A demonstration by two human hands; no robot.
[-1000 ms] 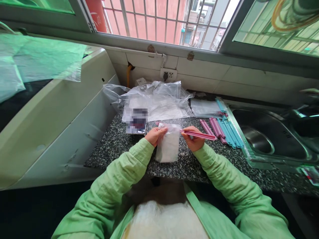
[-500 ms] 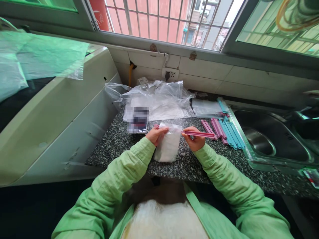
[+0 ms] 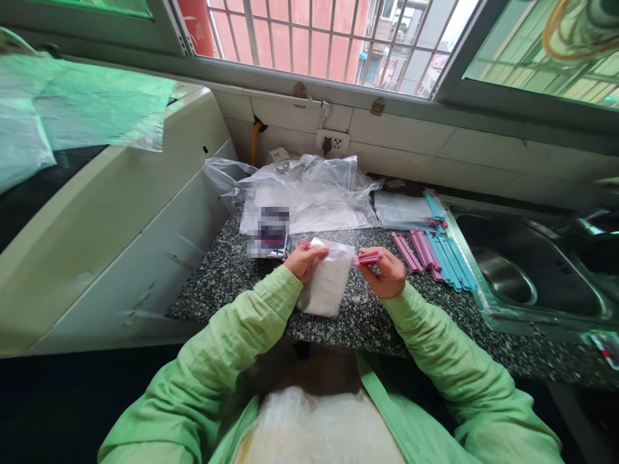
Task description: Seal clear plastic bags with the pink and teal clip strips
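My left hand (image 3: 302,260) pinches the upper left of a small clear plastic bag (image 3: 329,283) filled with something white. A bit of pink shows at its fingertips; what it belongs to is partly hidden. At the bag's upper right corner, my right hand (image 3: 387,274) is closed on a pink bag sealing clip (image 3: 370,258), which looks foreshortened. I cannot tell whether the clip touches the bag. Several more pink clips (image 3: 425,250) and blue clips (image 3: 451,261) lie on the counter to the right.
Large clear plastic bags (image 3: 309,200) spread across the back of the granite counter (image 3: 213,283), with a blurred-out dark item (image 3: 268,232) before them. Flat clear bags (image 3: 403,209) lie right of these. A steel sink (image 3: 527,258) borders the right, a white appliance (image 3: 159,212) the left.
The pink clip pointed out to the right at full length; now it looks much shorter, swung round in my right hand, whose fingers have shifted. My left hand and the bag have hardly moved.
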